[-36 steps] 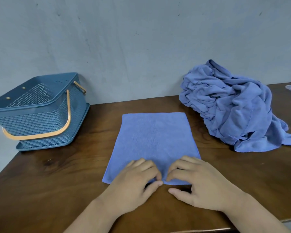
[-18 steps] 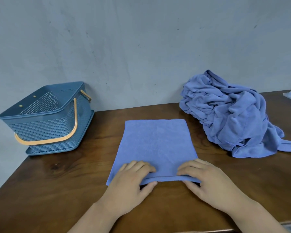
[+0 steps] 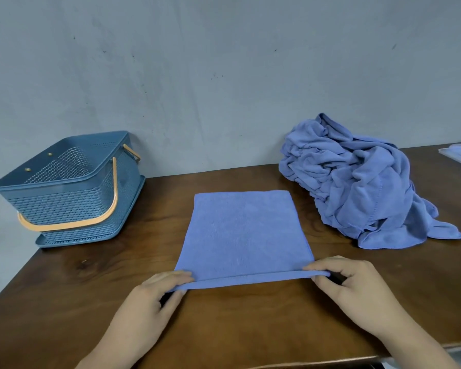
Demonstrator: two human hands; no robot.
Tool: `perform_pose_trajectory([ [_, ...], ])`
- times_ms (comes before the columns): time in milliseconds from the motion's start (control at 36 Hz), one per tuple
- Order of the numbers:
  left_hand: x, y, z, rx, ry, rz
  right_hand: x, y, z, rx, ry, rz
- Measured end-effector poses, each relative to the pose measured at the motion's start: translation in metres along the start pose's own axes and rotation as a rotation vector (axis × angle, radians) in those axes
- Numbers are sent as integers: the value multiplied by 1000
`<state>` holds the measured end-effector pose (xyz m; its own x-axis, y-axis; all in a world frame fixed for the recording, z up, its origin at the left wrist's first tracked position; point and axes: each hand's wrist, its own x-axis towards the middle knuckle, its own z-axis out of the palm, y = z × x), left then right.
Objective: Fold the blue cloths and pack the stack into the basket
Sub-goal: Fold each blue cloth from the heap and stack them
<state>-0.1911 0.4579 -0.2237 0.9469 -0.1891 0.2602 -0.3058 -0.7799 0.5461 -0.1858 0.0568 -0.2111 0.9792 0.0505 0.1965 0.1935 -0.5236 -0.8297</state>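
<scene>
On the wooden table (image 3: 250,328), the left hand (image 3: 155,296) and right hand (image 3: 357,288) each pinch a near corner of the flat blue cloth (image 3: 242,230), apparently to carry that edge over in a fold, with the basket (image 3: 64,206) waiting far left and the unfolded heap (image 3: 357,182) on the right.

Light: soft, even, moderately bright, falling from above; grey wall (image 3: 224,75) evenly lit.
Glare: faint dull sheen on the wooden table (image 3: 64,272), near left.
Shadows: small dark patches under the fingers of the left hand (image 3: 155,296) and right hand (image 3: 357,288), which pinch the flat cloth (image 3: 245,230); soft shade beneath the cloth heap (image 3: 357,187), right, and the basket (image 3: 64,193), far left.
Distortion: wide-angle; the table's far edge slopes, the basket leans.
Sharpness: slightly soft throughout; cloth weave smeared.
</scene>
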Motion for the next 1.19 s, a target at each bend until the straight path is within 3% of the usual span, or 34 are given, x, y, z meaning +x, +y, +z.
perform_pose_trajectory([
  [250, -3, 5, -4, -105, 52, -57, -1, -1, 0, 34, 21, 18],
  [417, 11, 11, -11, -445, 121, -185, 9, -10, 0, 139, 46, 54],
  [722, 124, 23, -26, -692, 242, -209, 108, -35, -15, 235, 89, 45],
  [861, 200, 12, -15, -693, 307, -342, 179, -22, -2, 185, 115, 76],
  [972, 231, -9, 10, -735, 225, -478, 211, -8, 18, 114, 115, 181],
  [1056, 224, -19, 26, -615, 182, -446, 210, 11, 32, 74, 79, 235],
  [1194, 218, -29, 35, -473, 124, -340, 211, 27, 32, -5, -15, 174],
])
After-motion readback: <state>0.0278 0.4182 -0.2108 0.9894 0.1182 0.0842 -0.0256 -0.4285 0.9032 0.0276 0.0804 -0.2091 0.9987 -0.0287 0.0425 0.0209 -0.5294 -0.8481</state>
